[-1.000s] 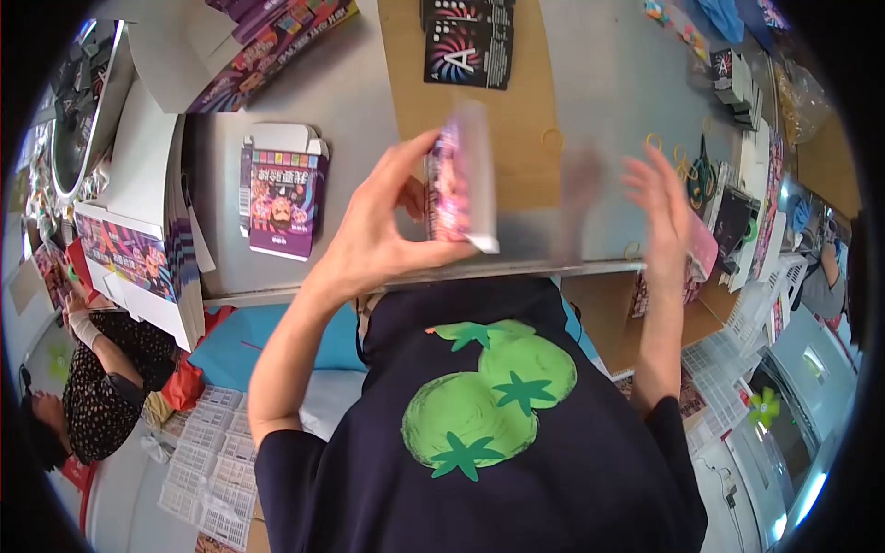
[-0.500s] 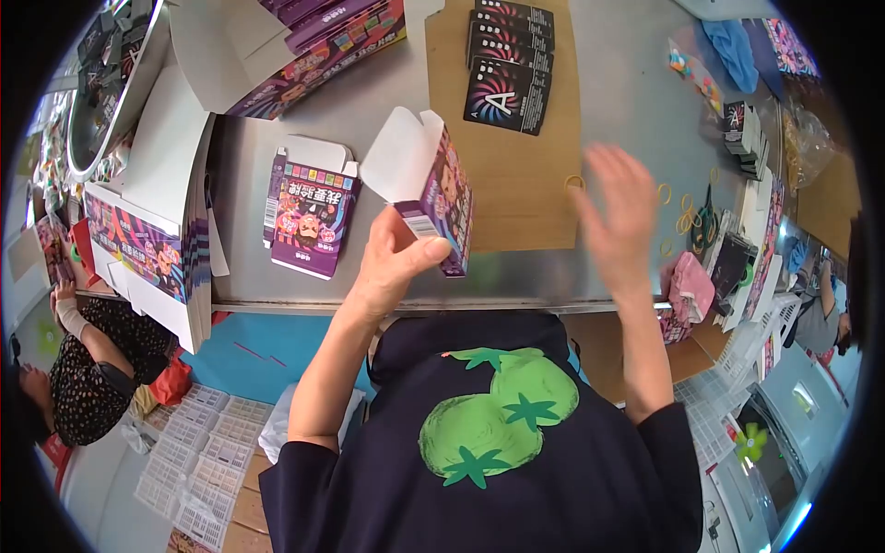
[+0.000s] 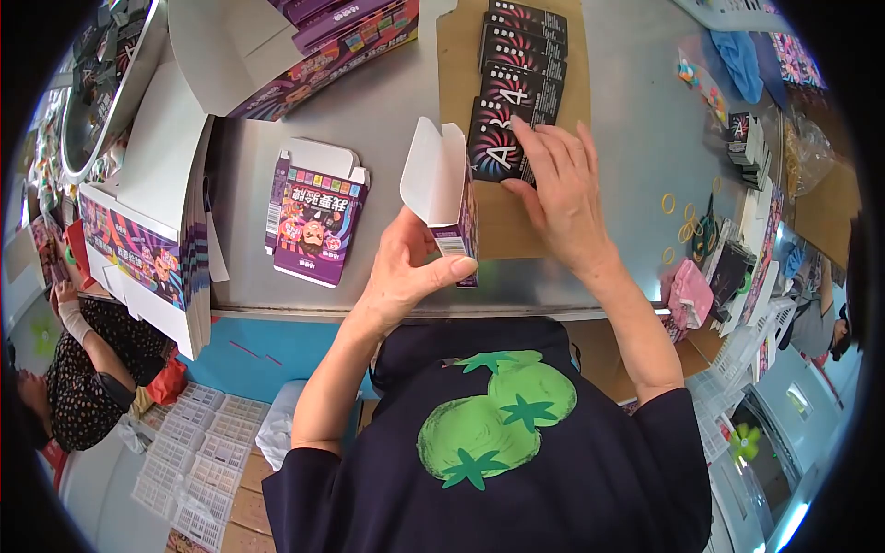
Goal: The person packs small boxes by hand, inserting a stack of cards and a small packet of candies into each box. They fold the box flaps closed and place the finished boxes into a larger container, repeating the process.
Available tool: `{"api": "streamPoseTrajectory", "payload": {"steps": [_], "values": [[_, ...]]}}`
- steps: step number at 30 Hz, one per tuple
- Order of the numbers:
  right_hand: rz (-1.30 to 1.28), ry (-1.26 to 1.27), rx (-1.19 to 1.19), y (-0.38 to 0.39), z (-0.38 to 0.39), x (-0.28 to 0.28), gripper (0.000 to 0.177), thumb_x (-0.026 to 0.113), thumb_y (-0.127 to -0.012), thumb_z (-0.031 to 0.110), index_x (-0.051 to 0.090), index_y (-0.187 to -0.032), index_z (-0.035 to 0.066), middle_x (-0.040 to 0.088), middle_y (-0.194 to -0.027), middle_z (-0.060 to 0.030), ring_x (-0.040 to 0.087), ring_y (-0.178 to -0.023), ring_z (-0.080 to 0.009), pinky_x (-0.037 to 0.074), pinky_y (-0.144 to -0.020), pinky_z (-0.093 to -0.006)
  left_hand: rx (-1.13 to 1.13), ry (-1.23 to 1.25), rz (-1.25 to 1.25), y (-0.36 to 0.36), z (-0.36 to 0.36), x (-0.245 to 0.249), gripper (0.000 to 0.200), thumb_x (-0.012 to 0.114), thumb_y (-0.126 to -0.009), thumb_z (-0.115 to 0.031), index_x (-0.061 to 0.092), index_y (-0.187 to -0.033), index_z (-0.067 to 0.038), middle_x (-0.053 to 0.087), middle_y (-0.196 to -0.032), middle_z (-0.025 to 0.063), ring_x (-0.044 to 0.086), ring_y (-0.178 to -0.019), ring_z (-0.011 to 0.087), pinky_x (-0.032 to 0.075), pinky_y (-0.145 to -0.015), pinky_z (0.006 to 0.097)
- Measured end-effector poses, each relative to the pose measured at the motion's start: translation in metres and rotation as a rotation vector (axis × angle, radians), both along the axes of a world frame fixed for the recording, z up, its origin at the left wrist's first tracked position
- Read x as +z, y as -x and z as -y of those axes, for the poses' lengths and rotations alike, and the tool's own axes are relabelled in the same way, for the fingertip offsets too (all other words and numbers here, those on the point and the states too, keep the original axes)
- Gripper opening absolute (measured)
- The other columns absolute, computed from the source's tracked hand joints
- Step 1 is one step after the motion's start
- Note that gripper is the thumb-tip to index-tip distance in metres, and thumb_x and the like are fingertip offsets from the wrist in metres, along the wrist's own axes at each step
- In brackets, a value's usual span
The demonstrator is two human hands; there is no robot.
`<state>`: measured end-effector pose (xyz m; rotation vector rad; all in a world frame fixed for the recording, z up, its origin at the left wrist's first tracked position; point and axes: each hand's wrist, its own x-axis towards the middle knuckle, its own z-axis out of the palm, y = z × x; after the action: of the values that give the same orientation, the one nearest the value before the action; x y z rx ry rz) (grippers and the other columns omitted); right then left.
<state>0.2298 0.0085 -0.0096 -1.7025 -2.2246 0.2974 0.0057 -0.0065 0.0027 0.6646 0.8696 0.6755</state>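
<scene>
My left hand is wrapped round the lower end of a small purple printed box, whose white flap stands up and whose top is open toward the far side. My right hand lies over the near end of a row of black card packets. Its thumb and index finger are on the front black card packet, marked with an A, partly covering it. The packets overlap on a brown cardboard sheet.
Left of my hands lies a flattened purple box. Stacked cartons and a large display box stand farther left. Rubber bands, scissors and a pink cloth are at right. A co-worker sits at the left.
My right hand has moved left from the rubber band onto the card packets. The front packet has slid toward me, showing one marked 4. The held box has turned more upright.
</scene>
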Motion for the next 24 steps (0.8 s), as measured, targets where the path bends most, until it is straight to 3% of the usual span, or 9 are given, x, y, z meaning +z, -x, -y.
{"api": "streamPoseTrajectory", "payload": {"steps": [10, 18, 24], "values": [[0.029, 0.094, -0.052, -0.003, -0.006, 0.005, 0.077, 0.078, -0.073, 0.015, 0.042, -0.141, 0.004, 0.054, -0.129, -0.0116, 0.047, -0.125, -0.0289, 0.029, -0.111, -0.0506, -0.008, -0.053, -0.044, 0.000, 0.002, -0.004, 0.084, 0.084, -0.074, -0.028, 0.039, -0.140, 0.000, 0.056, -0.124, 0.0082, 0.056, -0.109, 0.0174, 0.045, -0.096, 0.0345], [0.049, -0.022, 0.042, -0.004, -0.007, 0.002, 0.084, 0.081, -0.069, 0.015, 0.041, -0.141, 0.002, 0.055, -0.125, -0.0125, 0.049, -0.119, -0.0299, 0.030, -0.109, -0.0504, -0.026, -0.029, -0.057, 0.000, 0.001, -0.001, 0.083, 0.084, -0.074, -0.030, 0.040, -0.139, 0.000, 0.055, -0.122, 0.0080, 0.055, -0.107, 0.0166, 0.047, -0.094, 0.0340], [0.042, 0.079, 0.024, -0.004, -0.020, 0.017, 0.086, 0.082, -0.066, 0.016, 0.042, -0.141, 0.004, 0.053, -0.126, -0.0121, 0.048, -0.118, -0.0302, 0.033, -0.107, -0.0459, -0.015, -0.029, -0.043, 0.004, 0.002, -0.005, 0.084, 0.084, -0.074, -0.028, 0.039, -0.139, 0.000, 0.054, -0.126, 0.0091, 0.053, -0.114, 0.0183, 0.044, -0.099, 0.0359]]}}
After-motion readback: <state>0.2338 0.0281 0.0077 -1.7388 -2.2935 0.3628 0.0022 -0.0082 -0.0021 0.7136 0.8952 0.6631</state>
